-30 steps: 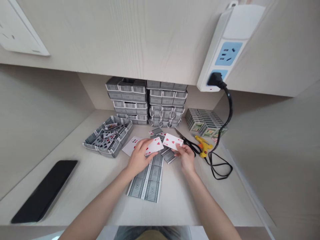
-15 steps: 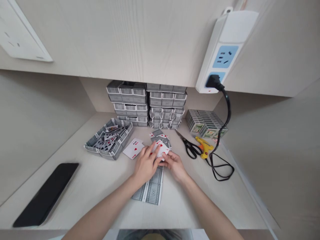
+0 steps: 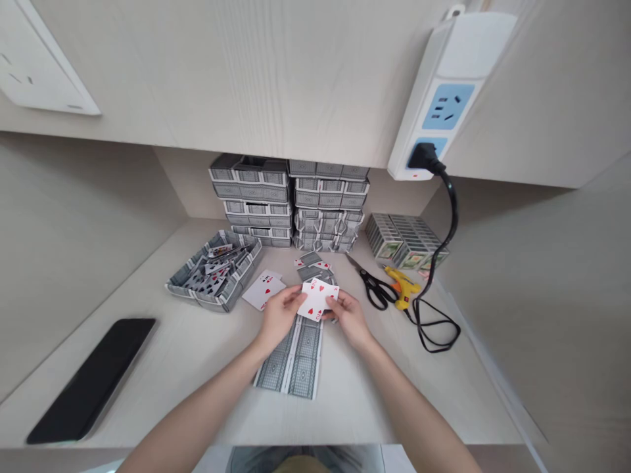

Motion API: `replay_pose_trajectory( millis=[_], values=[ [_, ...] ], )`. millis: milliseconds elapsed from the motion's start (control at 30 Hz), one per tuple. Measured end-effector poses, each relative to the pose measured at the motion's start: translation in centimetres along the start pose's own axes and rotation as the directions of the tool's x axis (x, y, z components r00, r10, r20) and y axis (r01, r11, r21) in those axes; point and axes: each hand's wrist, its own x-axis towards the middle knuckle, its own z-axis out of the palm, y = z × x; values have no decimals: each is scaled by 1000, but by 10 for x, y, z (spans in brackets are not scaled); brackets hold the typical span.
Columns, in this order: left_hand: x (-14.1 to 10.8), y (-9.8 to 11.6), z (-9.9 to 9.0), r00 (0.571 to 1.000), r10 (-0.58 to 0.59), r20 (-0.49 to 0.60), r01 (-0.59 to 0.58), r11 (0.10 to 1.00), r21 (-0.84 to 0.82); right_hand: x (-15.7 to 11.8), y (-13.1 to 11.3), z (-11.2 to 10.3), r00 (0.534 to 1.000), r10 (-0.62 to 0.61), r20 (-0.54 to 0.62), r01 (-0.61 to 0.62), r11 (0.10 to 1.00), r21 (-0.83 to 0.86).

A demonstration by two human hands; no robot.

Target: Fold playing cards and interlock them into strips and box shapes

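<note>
Playing cards (image 3: pixel 313 299), red-marked faces up, are pinched between my two hands; at least two overlap. My left hand (image 3: pixel 282 316) grips their left edge with thumb and fingers, and my right hand (image 3: pixel 349 319) holds the right edge. Below them on the table lies a flat panel of joined grey-backed cards (image 3: pixel 302 361), its top end partly covered. Loose face-up cards (image 3: pixel 262 289) lie left of my hands. Just beyond the held cards is a small heap of grey-backed cards (image 3: pixel 310 263), some showing red hearts.
A card-built tray (image 3: pixel 227 303) of loose cards stands left, near a black phone-like slab (image 3: pixel 93 378). Stacked card boxes (image 3: pixel 328 197) fill the back. Scissors (image 3: pixel 377 289), a yellow glue gun (image 3: pixel 403 289) with a looping cord, and packed decks (image 3: pixel 404 240) are right. A power strip (image 3: pixel 451 98) hangs above.
My left hand has drawn back from on top of the cards to their left edge. The cards have turned and now show more of their faces.
</note>
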Motion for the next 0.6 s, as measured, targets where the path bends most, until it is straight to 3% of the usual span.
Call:
replay_pose_trajectory(
  millis=[233, 367, 600],
  values=[
    [-1, 8, 3, 972, -224, 77, 235, 947, -219, 1, 1, -3, 996, -25, -90, 7, 981, -192],
    [-1, 11, 2, 961, -262, 88, 275, 931, -239, 2, 4, -4, 998, -24, -55, 8, 964, -265],
    [0, 13, -2, 963, -260, 65, 268, 939, -215, 2, 9, -2, 1000, -13, 6, 14, 970, -244]
  ],
)
